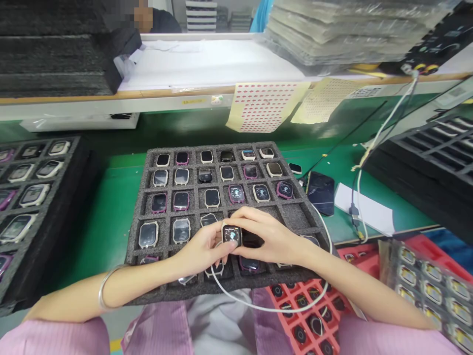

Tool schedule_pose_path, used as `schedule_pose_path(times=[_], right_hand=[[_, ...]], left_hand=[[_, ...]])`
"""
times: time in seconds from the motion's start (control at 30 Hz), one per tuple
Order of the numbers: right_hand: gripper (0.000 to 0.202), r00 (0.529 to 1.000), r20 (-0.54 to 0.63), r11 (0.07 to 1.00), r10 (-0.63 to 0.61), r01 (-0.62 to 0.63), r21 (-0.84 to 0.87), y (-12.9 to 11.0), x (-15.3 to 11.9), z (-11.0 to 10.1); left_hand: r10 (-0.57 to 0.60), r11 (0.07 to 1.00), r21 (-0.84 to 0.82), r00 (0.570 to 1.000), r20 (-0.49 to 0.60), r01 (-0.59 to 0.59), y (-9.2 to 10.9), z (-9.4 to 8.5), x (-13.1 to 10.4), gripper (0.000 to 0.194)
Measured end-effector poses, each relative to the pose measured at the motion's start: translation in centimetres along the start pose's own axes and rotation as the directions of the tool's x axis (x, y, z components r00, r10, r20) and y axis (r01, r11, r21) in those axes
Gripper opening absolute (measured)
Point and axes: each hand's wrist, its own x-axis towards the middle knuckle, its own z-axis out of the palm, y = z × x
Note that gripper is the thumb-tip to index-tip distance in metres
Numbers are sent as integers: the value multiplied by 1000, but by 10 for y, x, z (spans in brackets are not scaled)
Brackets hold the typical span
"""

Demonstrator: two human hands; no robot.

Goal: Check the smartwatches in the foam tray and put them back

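A smartwatch body [229, 232] with a lit dial is held between both my hands, above a grey foam tray [295, 215]. My left hand [207, 245] grips it from the left, its thumb at the lower edge of the screen. My right hand [264, 233] curls round the right side, fingers along the top edge and thumb below. From under the hands a white cable [254, 308] loops down and right; where its end sits is hidden. Strapless watches fill most tray pockets, among them a lit purple-cased watch [236, 194]. Several pockets near my right hand are covered.
Left stands another foam tray of watches [35, 195]. A dark phone [320, 193] and white paper [364, 209] lie right. Red trays of round parts [306, 315] sit below. A shelf above bears black foam [55, 64] and stacked clear trays [332, 34]. Another person [162, 20] is behind it.
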Motion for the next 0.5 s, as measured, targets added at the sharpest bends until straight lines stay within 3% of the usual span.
schedule_pose_path(times=[0.13,0.2,0.3,0.4,0.5], right_hand=[[39,1000,-2,1000,-15,15,-19,-5,-2,-14],[41,999,-41,1000,9,-9,12,-3,-7,-27],[43,985,-98,988,140,-146,-53,8,-24,-44],[41,965,-25,936,261,-259,-239,22,-42,-52],[42,950,93,878,299,-235,-417,21,-50,-53]], left_hand=[[83,996,22,997,4,-83,0,1,-3,42],[38,999,1,998,43,-38,1,1,-4,45],[-23,997,-65,997,77,28,3,0,-5,45],[-39,991,-128,997,74,48,8,1,-7,42],[-99,986,-128,994,38,103,13,3,-10,41]])
